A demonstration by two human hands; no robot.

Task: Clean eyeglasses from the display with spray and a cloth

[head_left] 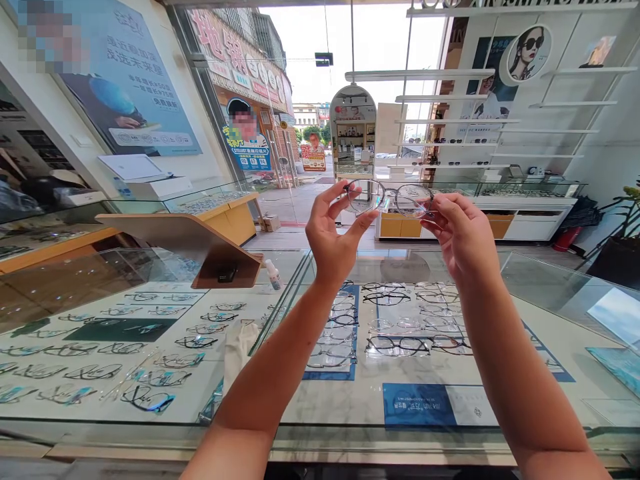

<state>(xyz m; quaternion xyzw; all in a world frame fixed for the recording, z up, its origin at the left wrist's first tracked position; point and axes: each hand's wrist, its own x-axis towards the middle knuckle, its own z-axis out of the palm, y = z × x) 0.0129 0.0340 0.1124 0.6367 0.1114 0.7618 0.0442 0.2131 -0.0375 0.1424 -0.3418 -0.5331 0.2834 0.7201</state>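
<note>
— What do the hands hold?

— The left hand [333, 233] and the right hand [467, 233] pinch one pair of glasses [390, 192] between them, each at one end, raised above the counter [345, 405].

— Which step is this, in your opinion?

— I judge it is an inspection of the glasses. The next move would call for a light, even grip, so nothing bends.

— And what is not clear?

— The temples are difficult to follow, because the hands cover both ends. I cannot tell whether the lenses [413, 199] carry marks. Lower, the forearms [275, 363] hide part of the other glasses [399, 345]. Farther away, the mirror [354, 137] is partly behind the left lens.
</note>
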